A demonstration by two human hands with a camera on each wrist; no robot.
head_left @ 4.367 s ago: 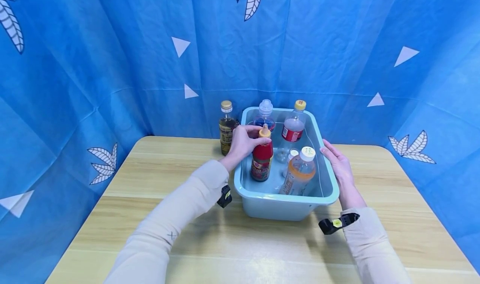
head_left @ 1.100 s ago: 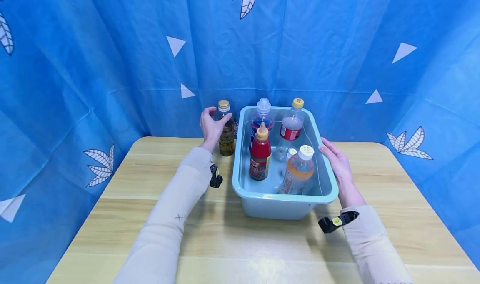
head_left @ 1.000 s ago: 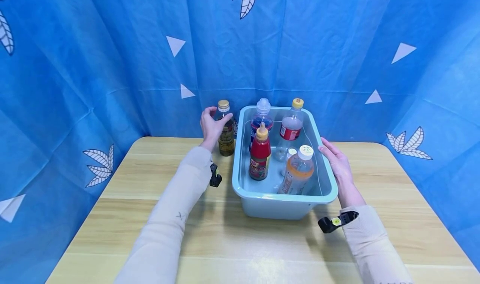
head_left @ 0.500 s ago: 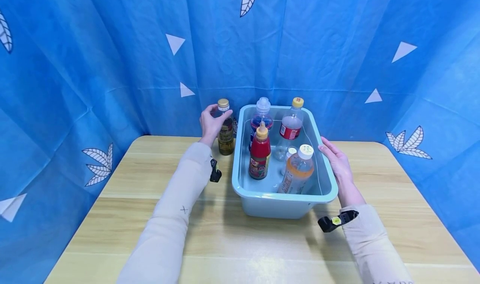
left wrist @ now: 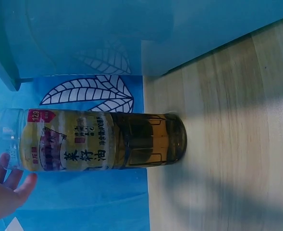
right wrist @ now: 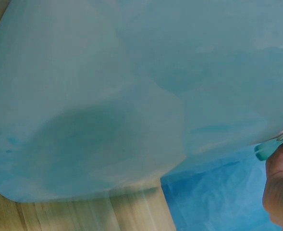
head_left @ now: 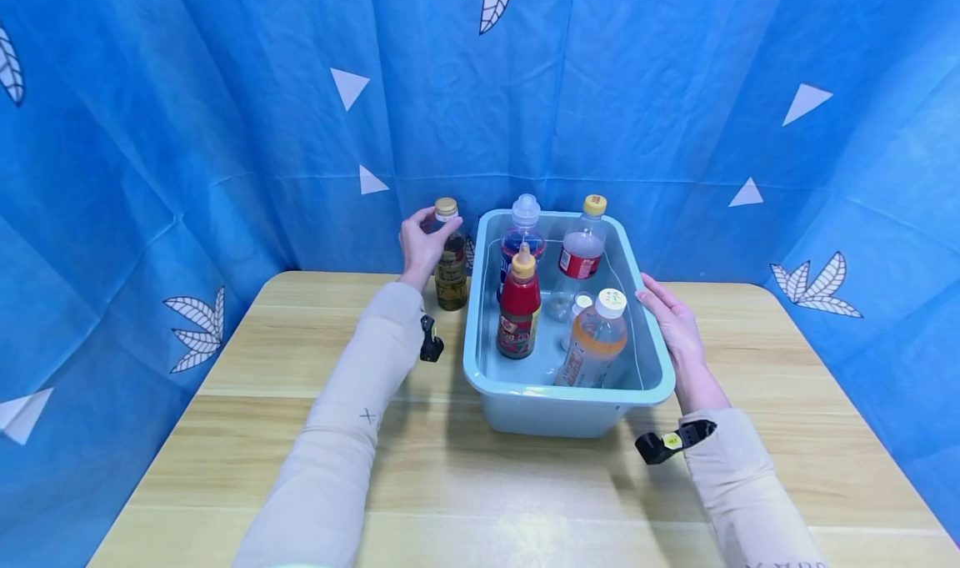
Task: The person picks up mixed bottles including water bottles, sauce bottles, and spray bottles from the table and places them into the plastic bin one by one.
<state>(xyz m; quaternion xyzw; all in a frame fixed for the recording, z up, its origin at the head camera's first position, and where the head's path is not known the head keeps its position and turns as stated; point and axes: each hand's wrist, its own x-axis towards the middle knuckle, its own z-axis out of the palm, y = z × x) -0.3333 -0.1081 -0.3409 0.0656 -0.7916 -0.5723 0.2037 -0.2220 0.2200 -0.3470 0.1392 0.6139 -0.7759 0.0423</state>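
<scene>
An oil bottle (head_left: 452,284) with a gold cap and amber contents stands upright on the table, left of a light blue plastic tub (head_left: 551,418). My left hand (head_left: 422,244) holds its neck between thumb and fingers. In the left wrist view the yellow label of the oil bottle (left wrist: 69,142) shows, with fingertips (left wrist: 14,179) at its neck. My right hand (head_left: 675,326) grips the tub's right rim. Within the tub stand a red squeeze sauce bottle (head_left: 519,309) and a white-capped bottle with an orange band (head_left: 597,347). The tub wall (right wrist: 107,96) fills most of the right wrist view.
Also in the tub are a blue-labelled bottle (head_left: 523,236), a yellow-capped bottle with a red label (head_left: 582,255) and a small white-capped bottle (head_left: 582,303). A blue curtain (head_left: 450,76) hangs behind the wooden table (head_left: 300,359).
My left hand has let go of the red sauce bottle in the tub, moved left to the oil bottle and closed on its neck. My right hand stays on the rim.
</scene>
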